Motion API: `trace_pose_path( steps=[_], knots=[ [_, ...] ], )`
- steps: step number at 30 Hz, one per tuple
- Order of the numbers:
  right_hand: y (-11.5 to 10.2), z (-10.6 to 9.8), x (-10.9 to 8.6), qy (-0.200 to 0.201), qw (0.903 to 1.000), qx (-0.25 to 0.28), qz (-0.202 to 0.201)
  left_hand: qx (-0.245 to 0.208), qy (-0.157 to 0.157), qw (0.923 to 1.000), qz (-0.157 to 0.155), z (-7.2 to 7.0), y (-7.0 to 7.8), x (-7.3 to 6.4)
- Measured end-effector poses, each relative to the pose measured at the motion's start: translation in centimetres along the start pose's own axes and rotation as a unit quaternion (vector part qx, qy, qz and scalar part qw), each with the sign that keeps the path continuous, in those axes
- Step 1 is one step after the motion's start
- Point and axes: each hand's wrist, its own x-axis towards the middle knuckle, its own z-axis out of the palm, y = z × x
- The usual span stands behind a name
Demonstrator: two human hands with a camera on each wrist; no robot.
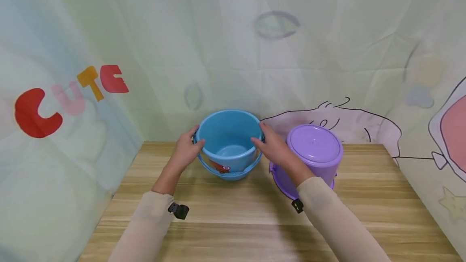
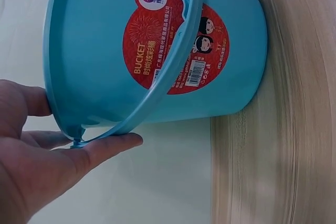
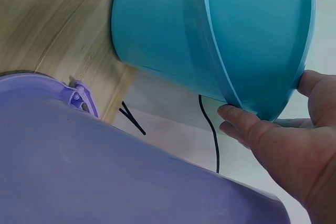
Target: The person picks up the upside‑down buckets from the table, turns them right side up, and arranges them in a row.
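Note:
A blue plastic bucket (image 1: 233,130) stands upright on the wooden table, its mouth upward and its inside bare. My left hand (image 1: 186,149) grips the rim at the left, thumb over the edge and fingers outside by the handle joint. On the opposite side my right hand (image 1: 272,144) pinches the rim the same way. The blue handle (image 2: 176,66) hangs down across the front, over a round red label (image 2: 144,40) reading "BUCKET". Beside my right forearm, a purple bucket (image 1: 314,144) sits upside down, base up.
The wooden table (image 1: 225,237) reaches back to a pale printed curtain (image 1: 225,51) with cartoon drawings and coloured letters. The purple bucket's rim and handle joint (image 3: 79,98) rest low near the tabletop. Small black devices are strapped to both wrists.

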Motion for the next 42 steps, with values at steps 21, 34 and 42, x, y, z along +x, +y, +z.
trace_pose_path(
  steps=[21,34,42],
  knots=[
    [-0.4,0.0,-1.3,0.065,0.9957,-0.011,-0.064,0.035,0.039,0.9984,0.019,-0.8,0.8,-1.1],
    [-1.0,-4.8,-6.1,0.085,0.9938,0.002,-0.072,0.044,0.064,0.9921,0.099,-0.9,3.9,-3.4],
    [0.2,-7.3,-8.7,0.103,0.9888,0.021,-0.106,0.036,0.058,0.9842,0.163,0.3,5.6,-4.8]
  ],
)
